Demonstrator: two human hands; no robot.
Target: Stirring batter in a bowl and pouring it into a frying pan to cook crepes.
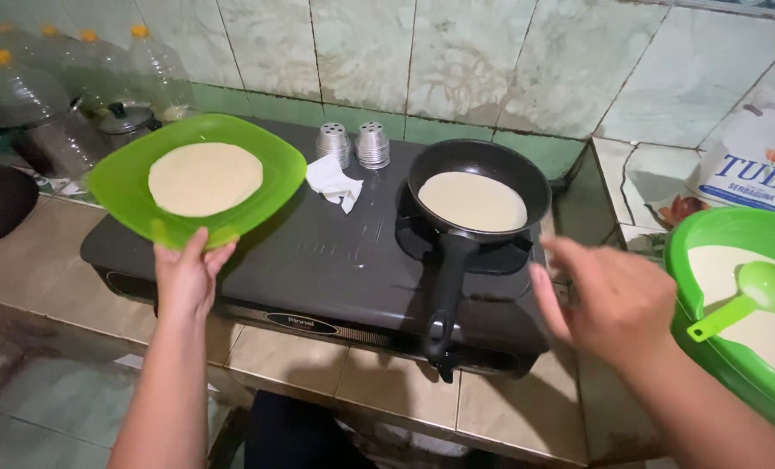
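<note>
Your left hand (185,276) grips the near rim of the green plate (118,178), thumb on top and fingers underneath, with a pale flatbread (205,178) lying on it. The plate hangs over the stove's left burner and past the stove's (318,269) left edge. Your right hand (613,300) is spread wide and holds nothing; it hovers just right of the black frying pan's handle (447,300), not touching it. The frying pan (526,169) sits on the right burner with a second round flatbread (473,201) inside, and its handle points toward you, reaching past the stove's near edge.

Between plate and pan, the dark stove top gives you open room. At the far middle lie a crumpled white tissue (335,182) and two stacks of small metal moulds (353,143). Beyond the stove's near edge runs a tiled counter ledge (344,373).

At far right, a white package (752,165) with blue lettering and a flower picture leans against the tiled wall, cut off by the frame. Below it, a green bowl (709,234) of pale batter holds a green ladle (765,291); the bowl is also cut off at the right. At far left, clear bottles with yellow caps (157,74) and a small lidded pot (125,120) stand partly hidden behind the plate, and a dark object at the left edge is hard to make out.
</note>
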